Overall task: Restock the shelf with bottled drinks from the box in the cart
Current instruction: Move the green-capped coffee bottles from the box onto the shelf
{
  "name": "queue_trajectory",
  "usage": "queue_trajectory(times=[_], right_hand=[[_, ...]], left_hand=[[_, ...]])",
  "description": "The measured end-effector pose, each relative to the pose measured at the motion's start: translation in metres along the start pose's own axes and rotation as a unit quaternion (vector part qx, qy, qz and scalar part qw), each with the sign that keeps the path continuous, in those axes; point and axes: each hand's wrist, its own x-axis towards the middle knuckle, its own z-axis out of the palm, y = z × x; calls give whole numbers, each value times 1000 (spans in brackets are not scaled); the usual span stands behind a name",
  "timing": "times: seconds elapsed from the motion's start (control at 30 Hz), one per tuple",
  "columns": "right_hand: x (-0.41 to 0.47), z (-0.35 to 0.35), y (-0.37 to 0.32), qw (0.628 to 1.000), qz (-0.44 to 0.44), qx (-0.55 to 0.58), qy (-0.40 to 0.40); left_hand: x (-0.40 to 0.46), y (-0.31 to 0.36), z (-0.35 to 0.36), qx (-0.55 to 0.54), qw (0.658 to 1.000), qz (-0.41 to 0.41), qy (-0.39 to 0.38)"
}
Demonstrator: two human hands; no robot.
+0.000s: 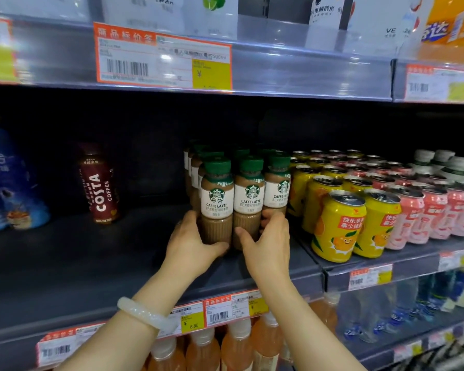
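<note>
The dark grey metal shelf (91, 263) runs across in front of me, its front rail carrying orange-and-yellow price tags (225, 310). To the right stand rows of yellow orange-drink cans (338, 226), with pink cans (410, 218) beside them. In the middle sits a cluster of green-capped brown latte bottles with white labels (248, 194), upright on the shelf, just beside the yellow cans. My left hand (190, 245) wraps the base of the front left bottle, thumb across its front. My right hand (269, 241) wraps the lower part of the bottles on the right. Both grips are grasping bottles. Well apart to the left stands a single dark red coffee bottle (99, 183). A pale jade-like bangle (145, 314) circles my left wrist.
</note>
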Motion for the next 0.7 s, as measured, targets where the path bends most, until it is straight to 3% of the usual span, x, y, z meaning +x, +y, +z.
queue_trajectory(times=[0.7], right_hand=[[1,5,2,1000,-6,-11,13]], left_hand=[[5,1,2,10,999,-34,3]])
